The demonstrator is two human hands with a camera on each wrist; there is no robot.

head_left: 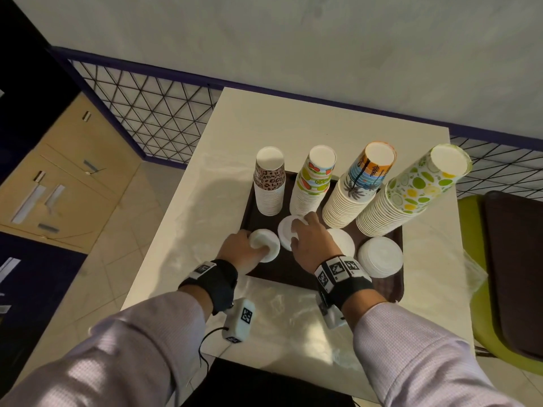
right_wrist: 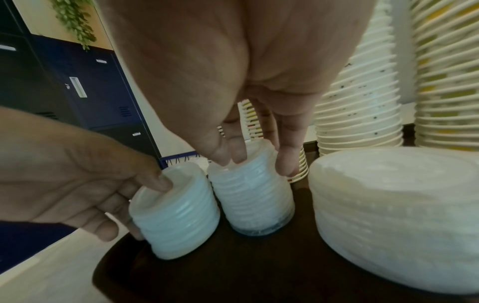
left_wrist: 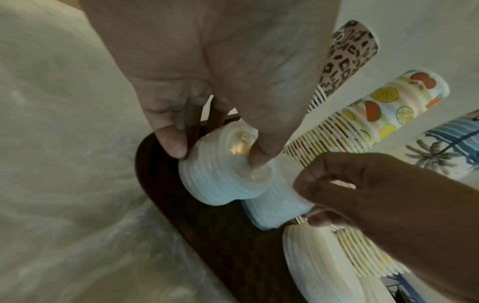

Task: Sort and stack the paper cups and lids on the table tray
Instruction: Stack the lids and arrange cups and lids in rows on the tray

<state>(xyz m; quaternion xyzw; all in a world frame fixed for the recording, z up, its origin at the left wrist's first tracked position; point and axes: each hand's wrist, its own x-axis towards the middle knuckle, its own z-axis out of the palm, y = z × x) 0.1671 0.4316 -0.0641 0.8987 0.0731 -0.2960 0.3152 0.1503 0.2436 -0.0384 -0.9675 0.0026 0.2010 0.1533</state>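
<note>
On the dark brown tray [head_left: 282, 271] four upside-down cup stacks stand in a row: leopard [head_left: 269, 183], fruit [head_left: 313, 183], palm [head_left: 358, 189] and lime [head_left: 408, 195]. In front lie white lid stacks. My left hand [head_left: 249, 248] grips the leftmost small lid stack [head_left: 266, 245] [left_wrist: 223, 172], thumb on top, tilting it. My right hand [head_left: 305, 233] [right_wrist: 256, 162] holds the second small lid stack [head_left: 286, 230] [right_wrist: 251, 194] from above with curled fingers. Two wider lid stacks [head_left: 342, 242] [head_left: 380, 257] sit to the right, untouched.
Crumpled clear plastic wrap [head_left: 293, 312] lies on the white table [head_left: 205, 177] in front of the tray. A green chair [head_left: 476, 259] carrying a brown tray stands at the right. A wire-mesh railing [head_left: 152, 113] runs behind, with lockers at the left.
</note>
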